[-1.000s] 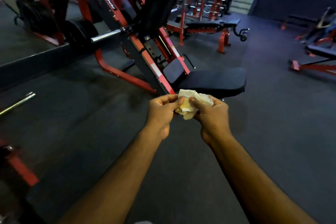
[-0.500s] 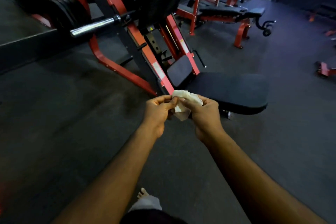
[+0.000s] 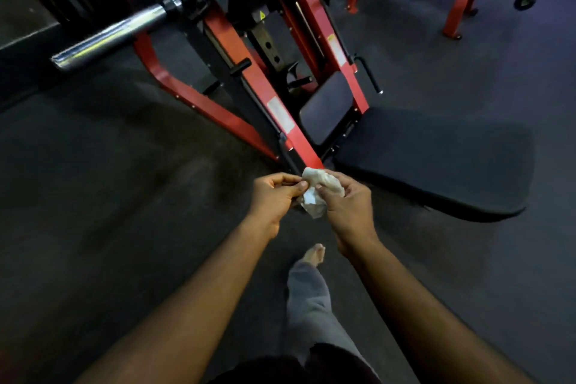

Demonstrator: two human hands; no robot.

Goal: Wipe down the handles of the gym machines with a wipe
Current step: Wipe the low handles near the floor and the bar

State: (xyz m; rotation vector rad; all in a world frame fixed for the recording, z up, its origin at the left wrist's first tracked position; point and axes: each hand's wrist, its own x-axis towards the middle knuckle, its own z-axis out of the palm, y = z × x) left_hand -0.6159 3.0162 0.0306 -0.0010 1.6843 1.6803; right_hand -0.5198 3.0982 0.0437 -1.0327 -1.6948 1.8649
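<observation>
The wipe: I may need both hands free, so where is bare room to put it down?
Both hands, left hand and right hand, hold the wipe. The black seat pad right of them lies bare. The dark floor left of the red frame is bare too. Between the frame's rails it is crowded.

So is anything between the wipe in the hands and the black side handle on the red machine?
Nothing visible. Both the left hand and right hand hold the wipe in front of the seat pad. The handle sits beyond, beside the red frame, over open floor.
</observation>
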